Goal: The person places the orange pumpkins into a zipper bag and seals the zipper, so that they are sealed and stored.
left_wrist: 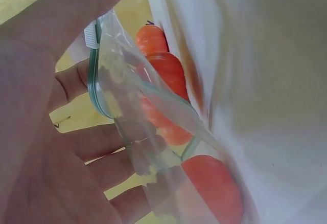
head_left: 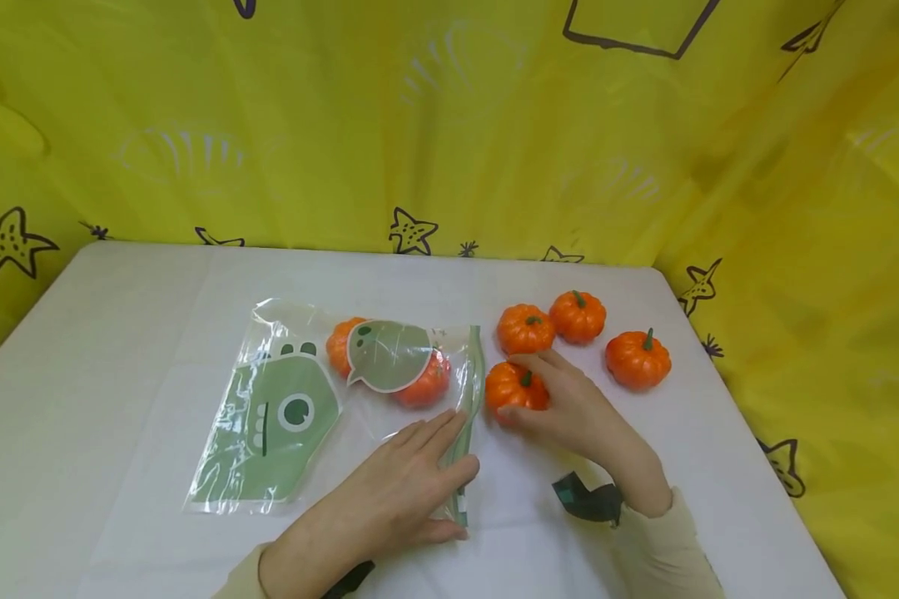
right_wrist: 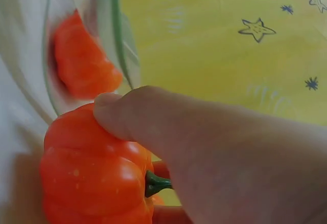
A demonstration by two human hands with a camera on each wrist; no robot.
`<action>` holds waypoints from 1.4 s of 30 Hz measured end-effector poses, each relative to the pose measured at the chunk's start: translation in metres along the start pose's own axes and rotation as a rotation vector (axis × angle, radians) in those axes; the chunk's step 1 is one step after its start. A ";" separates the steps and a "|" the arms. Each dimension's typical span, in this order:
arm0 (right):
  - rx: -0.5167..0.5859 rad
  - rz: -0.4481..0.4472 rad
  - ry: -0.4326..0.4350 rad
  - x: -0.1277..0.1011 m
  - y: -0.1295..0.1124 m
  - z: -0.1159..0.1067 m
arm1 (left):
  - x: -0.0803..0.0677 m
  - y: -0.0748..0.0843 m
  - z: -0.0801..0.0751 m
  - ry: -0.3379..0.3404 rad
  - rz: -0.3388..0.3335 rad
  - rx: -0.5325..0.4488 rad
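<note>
A clear zip bag (head_left: 378,420) with a green cartoon print lies on the table, its mouth facing right. Two small orange pumpkins (head_left: 427,381) show through its film. My left hand (head_left: 397,482) rests on the bag at its mouth, fingers fairly straight and thumb apart. In the left wrist view the zip edge (left_wrist: 93,81) runs between thumb and fingers, and the film stands raised over the fingers. My right hand (head_left: 573,408) grips another small pumpkin (head_left: 511,389) just outside the mouth. Its thumb lies on the pumpkin's side (right_wrist: 92,168) near the green stem.
Three more pumpkins stand beyond and right of my right hand: one (head_left: 525,329), one behind it (head_left: 578,317) and one farther right (head_left: 638,361). The white table (head_left: 142,333) borders a yellow patterned curtain (head_left: 307,166). Dark straps (head_left: 588,497) show by the wrists.
</note>
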State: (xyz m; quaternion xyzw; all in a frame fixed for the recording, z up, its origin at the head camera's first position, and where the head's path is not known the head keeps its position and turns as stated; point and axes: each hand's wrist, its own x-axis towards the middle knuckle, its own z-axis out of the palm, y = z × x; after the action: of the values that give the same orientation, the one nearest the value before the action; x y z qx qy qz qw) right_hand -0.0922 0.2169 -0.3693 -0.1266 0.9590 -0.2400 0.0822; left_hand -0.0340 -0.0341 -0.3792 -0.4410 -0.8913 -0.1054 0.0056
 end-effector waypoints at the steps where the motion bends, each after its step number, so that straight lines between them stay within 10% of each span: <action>1: 0.001 -0.006 -0.005 0.001 -0.002 0.002 | 0.000 0.000 0.000 -0.003 -0.001 -0.003; 11: 0.095 -0.051 0.069 0.010 -0.010 0.018 | 0.000 -0.001 -0.002 0.026 0.011 -0.004; 20: 0.255 -0.088 -0.055 0.009 -0.005 0.016 | 0.001 -0.002 -0.002 0.044 0.023 0.027; 32: 0.162 -0.030 0.009 0.012 -0.011 0.022 | 0.001 -0.002 -0.003 0.028 0.019 0.009; 42: 0.288 0.039 0.040 0.020 -0.009 0.039 | 0.001 -0.004 -0.001 -0.006 -0.002 -0.052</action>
State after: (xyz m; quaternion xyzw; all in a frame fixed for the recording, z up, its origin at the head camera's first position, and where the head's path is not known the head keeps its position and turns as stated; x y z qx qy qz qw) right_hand -0.1009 0.1865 -0.4003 -0.0900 0.9184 -0.3758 0.0848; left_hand -0.0379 -0.0359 -0.3785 -0.4404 -0.8887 -0.1273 -0.0089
